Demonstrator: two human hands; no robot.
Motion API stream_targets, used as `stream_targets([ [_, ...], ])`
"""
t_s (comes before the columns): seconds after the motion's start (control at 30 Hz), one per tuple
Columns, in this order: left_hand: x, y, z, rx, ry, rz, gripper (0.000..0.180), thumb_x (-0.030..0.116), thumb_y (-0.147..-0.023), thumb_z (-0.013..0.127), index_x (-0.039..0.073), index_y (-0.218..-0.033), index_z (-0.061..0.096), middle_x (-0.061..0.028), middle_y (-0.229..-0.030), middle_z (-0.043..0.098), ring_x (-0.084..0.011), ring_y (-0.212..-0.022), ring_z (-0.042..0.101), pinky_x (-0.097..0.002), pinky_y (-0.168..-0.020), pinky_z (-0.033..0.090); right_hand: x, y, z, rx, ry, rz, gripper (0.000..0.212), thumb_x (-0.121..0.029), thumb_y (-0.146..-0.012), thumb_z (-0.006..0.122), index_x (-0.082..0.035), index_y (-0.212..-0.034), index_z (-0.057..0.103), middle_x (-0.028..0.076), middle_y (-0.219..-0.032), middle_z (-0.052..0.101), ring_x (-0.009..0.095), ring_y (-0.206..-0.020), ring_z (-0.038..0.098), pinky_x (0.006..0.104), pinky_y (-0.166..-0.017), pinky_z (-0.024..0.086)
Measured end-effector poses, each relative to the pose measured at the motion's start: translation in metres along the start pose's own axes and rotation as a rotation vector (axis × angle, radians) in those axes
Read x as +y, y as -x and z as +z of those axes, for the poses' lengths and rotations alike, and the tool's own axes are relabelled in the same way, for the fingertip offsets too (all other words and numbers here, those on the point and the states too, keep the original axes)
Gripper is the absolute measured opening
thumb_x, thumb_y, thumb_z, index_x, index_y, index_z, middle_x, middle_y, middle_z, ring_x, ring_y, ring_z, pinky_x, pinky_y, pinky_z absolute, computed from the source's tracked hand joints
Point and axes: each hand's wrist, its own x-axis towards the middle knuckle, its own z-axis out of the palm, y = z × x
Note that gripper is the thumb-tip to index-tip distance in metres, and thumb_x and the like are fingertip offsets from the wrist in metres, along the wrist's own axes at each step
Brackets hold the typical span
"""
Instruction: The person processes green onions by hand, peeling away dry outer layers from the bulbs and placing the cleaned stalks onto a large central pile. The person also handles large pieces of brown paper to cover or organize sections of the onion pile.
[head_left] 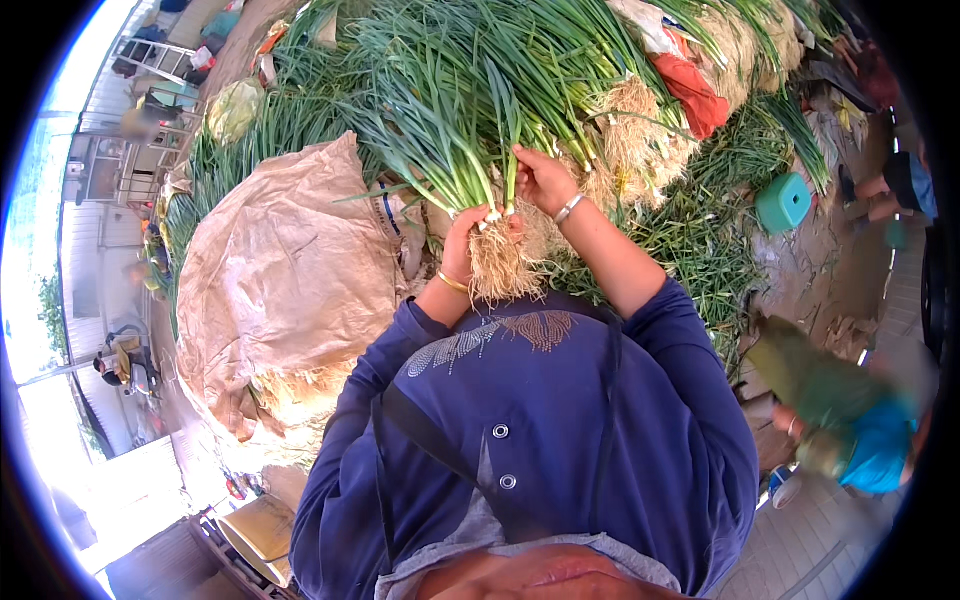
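My left hand (460, 246) is wrapped round a bunch of green onions (452, 172) at its white stem ends. Their pale, stringy roots (502, 262) hang below the fist, in front of my chest, and the green leaves fan out away from me. My right hand (547, 182) is closed, with thumb and fingertips at a single green onion stalk (510, 180) on the bunch's right side. Part of the left fingers is hidden behind the stems and roots. Just beyond both hands lies a big heap of green onions (440, 60), leaves pointing away.
A tan woven sheet (290, 245) covers a mound on my left. Loose green leaves (700, 250) litter the ground at right, near a teal plastic container (783, 203). A red cloth (692, 95) lies on the heap. Another person (850, 420) is at the lower right.
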Motion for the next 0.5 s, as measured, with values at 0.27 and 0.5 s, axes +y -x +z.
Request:
stream_targets([
  [0.27,0.003,0.004,-0.008,0.118,-0.056,0.114,0.026,0.025,-0.085,0.05,0.001,-0.091,0.057,-0.0182,-0.086,0.064,-0.024,-0.074,0.063,-0.0343,-0.066,0.053,0.002,0.116,-0.043,-0.194,0.286,0.065,0.011,-0.013,-0.089,0.056,-0.006,-0.086,0.048,-0.002,-0.059,0.047,0.008,-0.046,0.044,0.0202,-0.043,0.039],
  [0.5,0.006,-0.003,-0.014,0.156,-0.151,0.01,0.03,0.027,-0.086,0.049,-0.001,-0.094,0.058,-0.0173,-0.087,0.065,-0.0248,-0.074,0.063,-0.034,-0.065,0.053,-0.035,0.153,-0.06,0.414,1.537,-0.439,0.036,-0.02,-0.077,0.067,-0.004,-0.108,0.059,0.012,-0.079,0.067,0.025,-0.066,0.063,0.036,-0.066,0.052],
])
